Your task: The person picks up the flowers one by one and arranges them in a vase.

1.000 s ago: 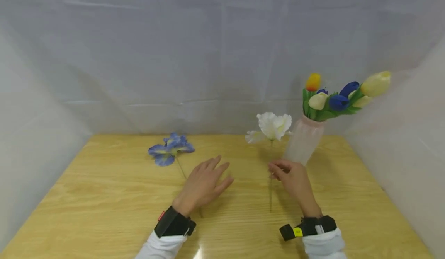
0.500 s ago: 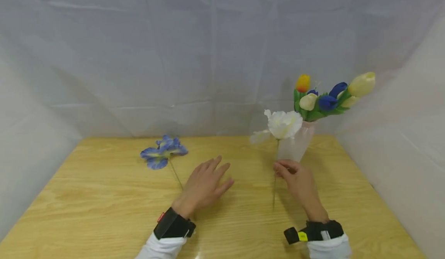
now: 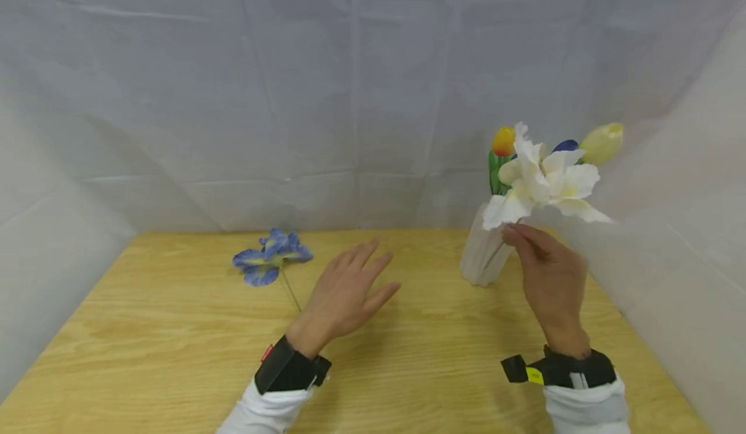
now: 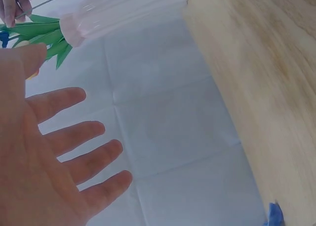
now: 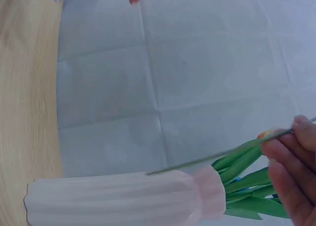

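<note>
My right hand pinches the thin stem of a white artificial iris between thumb and fingers, just below the bloom. In the head view that bloom overlaps the tulips standing in a pale pink ribbed vase. The stem slants down across the vase's side, its lower end beside the vase wall in the right wrist view. With fingers spread and holding nothing, my left hand hovers over the middle of the table. A blue-purple artificial iris lies to its left, part of its stem hidden under that hand.
The wooden table ends at a grey-white cloth backdrop behind the vase. Similar pale cloth hangs at both sides. The vase stands near the back right, its tulips leaning to the right.
My right hand has lifted the white iris and carried it right and up, from in front of the vase to beside its tulips. The left hand has shifted slightly; the blue-purple iris stays put.
</note>
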`<state>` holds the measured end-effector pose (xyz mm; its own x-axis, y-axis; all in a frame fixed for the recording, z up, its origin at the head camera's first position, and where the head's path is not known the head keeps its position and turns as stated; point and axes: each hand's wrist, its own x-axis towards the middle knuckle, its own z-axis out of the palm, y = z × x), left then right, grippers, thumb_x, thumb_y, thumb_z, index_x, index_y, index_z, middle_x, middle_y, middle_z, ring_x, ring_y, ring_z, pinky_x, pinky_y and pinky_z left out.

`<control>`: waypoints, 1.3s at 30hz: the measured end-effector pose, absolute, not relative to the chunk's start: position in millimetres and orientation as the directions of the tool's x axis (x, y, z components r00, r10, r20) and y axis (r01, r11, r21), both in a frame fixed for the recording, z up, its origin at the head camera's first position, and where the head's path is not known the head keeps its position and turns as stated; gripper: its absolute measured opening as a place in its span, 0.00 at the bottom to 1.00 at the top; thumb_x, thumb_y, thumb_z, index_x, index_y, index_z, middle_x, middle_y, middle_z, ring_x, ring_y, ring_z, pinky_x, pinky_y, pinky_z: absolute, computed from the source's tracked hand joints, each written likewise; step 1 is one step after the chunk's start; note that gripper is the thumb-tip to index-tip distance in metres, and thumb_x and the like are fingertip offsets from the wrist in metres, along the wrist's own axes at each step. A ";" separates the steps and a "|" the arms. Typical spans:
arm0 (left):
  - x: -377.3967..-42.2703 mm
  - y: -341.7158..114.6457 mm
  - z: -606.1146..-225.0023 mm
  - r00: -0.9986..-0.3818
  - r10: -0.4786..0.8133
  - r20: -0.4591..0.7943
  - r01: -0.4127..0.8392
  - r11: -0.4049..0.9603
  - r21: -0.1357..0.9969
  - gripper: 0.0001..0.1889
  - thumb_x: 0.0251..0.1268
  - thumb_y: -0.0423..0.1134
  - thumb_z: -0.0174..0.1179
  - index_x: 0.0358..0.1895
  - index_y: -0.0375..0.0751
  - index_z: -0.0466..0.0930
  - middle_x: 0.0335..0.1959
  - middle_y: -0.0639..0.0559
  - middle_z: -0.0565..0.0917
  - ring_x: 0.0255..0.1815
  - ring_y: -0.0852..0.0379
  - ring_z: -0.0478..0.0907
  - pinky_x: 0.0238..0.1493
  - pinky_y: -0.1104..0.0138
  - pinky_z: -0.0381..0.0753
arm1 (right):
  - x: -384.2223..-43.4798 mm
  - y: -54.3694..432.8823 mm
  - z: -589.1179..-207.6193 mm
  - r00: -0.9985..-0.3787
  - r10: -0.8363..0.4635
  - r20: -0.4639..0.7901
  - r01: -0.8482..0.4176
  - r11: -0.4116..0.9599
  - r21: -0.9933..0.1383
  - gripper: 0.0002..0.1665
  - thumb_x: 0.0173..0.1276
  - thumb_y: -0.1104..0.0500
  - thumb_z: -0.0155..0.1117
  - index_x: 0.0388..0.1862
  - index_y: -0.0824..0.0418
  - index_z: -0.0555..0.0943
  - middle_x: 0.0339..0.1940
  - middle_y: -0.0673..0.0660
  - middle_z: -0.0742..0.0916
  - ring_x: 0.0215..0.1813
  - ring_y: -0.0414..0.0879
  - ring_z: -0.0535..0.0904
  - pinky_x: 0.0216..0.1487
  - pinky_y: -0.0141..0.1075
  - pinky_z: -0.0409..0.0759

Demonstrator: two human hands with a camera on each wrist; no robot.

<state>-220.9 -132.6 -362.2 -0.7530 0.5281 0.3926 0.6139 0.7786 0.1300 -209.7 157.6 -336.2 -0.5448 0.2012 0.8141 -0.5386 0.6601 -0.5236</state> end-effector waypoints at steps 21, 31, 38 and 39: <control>-225.0 -136.8 -358.1 -0.747 0.512 0.424 0.606 0.786 0.119 0.26 0.70 0.56 0.51 0.62 0.43 0.75 0.65 0.40 0.70 0.63 0.41 0.68 0.60 0.48 0.69 | -248.3 191.1 -287.9 -0.398 0.460 0.794 -0.463 0.646 -0.607 0.14 0.63 0.57 0.69 0.36 0.69 0.87 0.32 0.62 0.88 0.28 0.25 0.78 0.35 0.19 0.75; -225.8 -137.4 -361.3 -0.750 0.504 0.428 0.601 0.789 0.125 0.26 0.70 0.57 0.51 0.61 0.43 0.76 0.65 0.39 0.71 0.62 0.41 0.69 0.59 0.48 0.69 | -251.4 193.8 -283.6 -0.414 0.474 0.777 -0.473 0.618 -0.628 0.12 0.63 0.57 0.70 0.37 0.67 0.88 0.34 0.61 0.88 0.30 0.25 0.80 0.37 0.20 0.77; -225.4 -137.1 -365.4 -0.766 0.506 0.396 0.596 0.790 0.142 0.26 0.70 0.57 0.50 0.62 0.43 0.75 0.66 0.39 0.70 0.63 0.42 0.68 0.61 0.48 0.68 | -248.5 192.8 -288.9 -0.466 0.448 0.763 -0.390 0.670 -0.632 0.17 0.65 0.54 0.67 0.39 0.68 0.87 0.34 0.65 0.87 0.29 0.20 0.75 0.35 0.18 0.74; -225.3 -137.1 -365.7 -0.766 0.507 0.395 0.597 0.789 0.146 0.26 0.70 0.57 0.50 0.62 0.43 0.75 0.66 0.39 0.70 0.63 0.42 0.68 0.61 0.48 0.68 | -248.4 192.9 -289.3 -0.488 0.448 0.749 -0.376 0.667 -0.643 0.18 0.65 0.52 0.66 0.40 0.68 0.87 0.34 0.64 0.88 0.29 0.20 0.75 0.35 0.18 0.73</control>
